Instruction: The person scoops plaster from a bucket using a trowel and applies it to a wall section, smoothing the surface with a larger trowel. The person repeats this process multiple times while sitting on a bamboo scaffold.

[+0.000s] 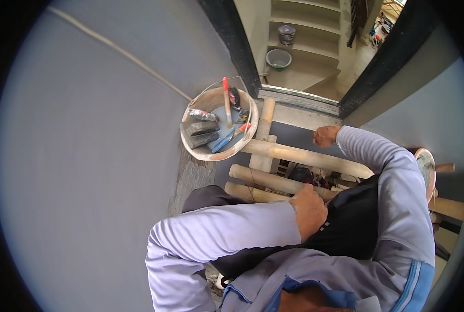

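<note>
My left hand [310,210] is closed in a loose fist over my dark trousers [350,226], close to the ends of the bamboo poles. Its fingertips point away from view, so anything inside is hidden. Farther off, my right hand [326,136] is held out with curled fingers, above a thick bamboo pole [310,157] and near the doorway. Nothing sticks out of that fist, and its inside cannot be seen. Left of both hands stands a whitish bucket [184,139] with a wire handle. In it are a red-tipped tool [227,104], a blue-bladed one [223,141] and several dark pieces.
A grey wall [86,156] fills the left side. Lashed bamboo poles [263,179] form a platform with gaps looking down. Beyond the dark-framed doorway are stairs [305,49], a basin [279,60] and a pail [286,35]. Another round container [425,169] sits beyond my right arm.
</note>
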Tool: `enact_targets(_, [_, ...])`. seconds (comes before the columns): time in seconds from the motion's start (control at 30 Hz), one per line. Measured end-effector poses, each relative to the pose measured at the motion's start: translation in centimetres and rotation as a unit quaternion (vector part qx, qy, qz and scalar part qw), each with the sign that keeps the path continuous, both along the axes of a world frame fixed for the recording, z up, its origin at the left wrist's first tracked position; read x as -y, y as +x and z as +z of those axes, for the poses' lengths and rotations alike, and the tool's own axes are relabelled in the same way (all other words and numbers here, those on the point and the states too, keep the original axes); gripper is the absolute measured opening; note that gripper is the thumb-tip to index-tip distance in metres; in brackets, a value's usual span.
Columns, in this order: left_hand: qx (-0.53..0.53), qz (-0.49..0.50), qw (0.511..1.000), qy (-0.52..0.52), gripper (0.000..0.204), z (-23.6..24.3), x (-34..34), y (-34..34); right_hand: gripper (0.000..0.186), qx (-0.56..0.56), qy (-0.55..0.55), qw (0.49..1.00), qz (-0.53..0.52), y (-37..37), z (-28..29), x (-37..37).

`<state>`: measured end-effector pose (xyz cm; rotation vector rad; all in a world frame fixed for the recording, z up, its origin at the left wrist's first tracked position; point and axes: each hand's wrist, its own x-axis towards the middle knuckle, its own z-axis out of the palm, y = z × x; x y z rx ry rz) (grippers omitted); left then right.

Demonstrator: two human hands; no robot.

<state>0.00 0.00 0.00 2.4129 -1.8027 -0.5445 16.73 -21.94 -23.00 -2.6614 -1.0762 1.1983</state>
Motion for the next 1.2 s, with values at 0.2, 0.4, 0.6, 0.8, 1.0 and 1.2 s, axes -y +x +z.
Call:
enact_targets(0.2, [0.075,-0.006,0.995,0.062,0.014,1.6,-0.2,0.9,0.025,-0.039,-0.019,0.999,-0.029,-0.3,-0.6,-0.4])
enact_targets(0.4, [0.055,-0.014,0.997,0.049,0.016,2.1,-0.6,1.5,0.016,-0.096,0.056,0.994,-0.012,0.3,-2.6,0.9])
enact_targets(0.6, [0.042,-0.001,0.996,0.077,0.014,2.0,-0.5,1.1,0.018,-0.081,0.054,0.995,0.025,0.5,-2.6,0.1])
enact_targets(0.8, [0.016,0.002,0.997,0.081,0.010,3.6,-0.8,3.8,0.021,-0.011,0.071,0.997,0.039,0.0,-4.0,1.1])
enact_targets(1.0, [-0.062,-0.037,0.988,0.136,0.013,3.9,-0.7,2.2,0.029,0.034,-0.045,0.992,0.111,-0.4,-0.7,-2.1])
enact_targets(1.2, [-0.060,-0.030,0.991,0.118,0.015,2.6,-0.4,1.4,0.031,-0.073,0.010,0.997,0.037,0.1,-2.0,-0.6])
